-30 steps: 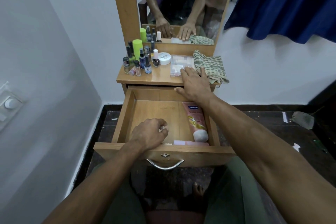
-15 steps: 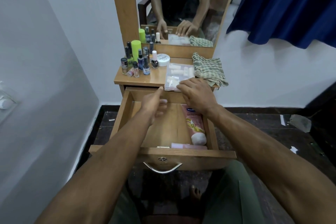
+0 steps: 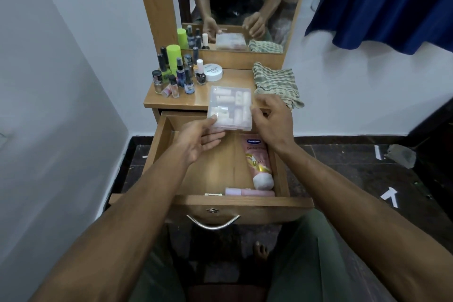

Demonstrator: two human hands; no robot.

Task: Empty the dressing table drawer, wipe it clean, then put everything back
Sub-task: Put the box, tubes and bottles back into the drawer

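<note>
Starting nearest: drawer (image 3: 245, 206) pulled out, metal handle at 6 o'clock. Inside, pink stick (image 3: 250, 192) lies along front wall; pink Vaseline tube (image 3: 257, 162) along rt wall, cap toward front. Above drawer's far end, clear plastic box (image 3: 230, 110) held by both hands: L hand (image 3: 199, 141) palm up under its 7 o'clock corner, thumb on top; R hand (image 3: 272, 121) pinches its 3 o'clock edge. Beyond, on tabletop (image 3: 198, 99): bottles (image 3: 176, 73) at 10 o'clock, white jar (image 3: 212, 71), striped cloth (image 3: 275, 84) at 2 o'clock.
</note>
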